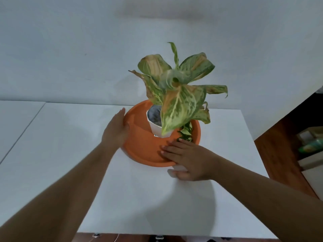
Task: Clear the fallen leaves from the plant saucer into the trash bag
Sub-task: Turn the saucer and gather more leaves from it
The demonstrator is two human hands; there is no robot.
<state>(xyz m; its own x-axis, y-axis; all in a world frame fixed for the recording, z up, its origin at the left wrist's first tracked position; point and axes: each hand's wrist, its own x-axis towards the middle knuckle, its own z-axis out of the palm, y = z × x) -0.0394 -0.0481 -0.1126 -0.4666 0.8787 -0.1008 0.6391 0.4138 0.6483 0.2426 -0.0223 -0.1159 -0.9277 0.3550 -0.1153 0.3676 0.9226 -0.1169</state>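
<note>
Your right hand (183, 158) flat, unclenched, fingers on saucer (143, 145) floor at 5 o'clock. Fallen leaves (186, 132) just beyond fingertips, toward 12, pile running 12–6. Left hand (116, 130) loosely cupping rim at 9 o'clock. Trash bag unseen.

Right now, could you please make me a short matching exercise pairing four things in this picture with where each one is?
Things:
1. left hand
2. right hand
3. white pot
4. small green leaves

Places:
A. standing in the orange saucer
B. flat against the saucer's left rim
C. heaped in the saucer, right of the pot
D. fingers over the saucer's near rim

Pairs: 1-B, 2-D, 3-A, 4-C
</note>
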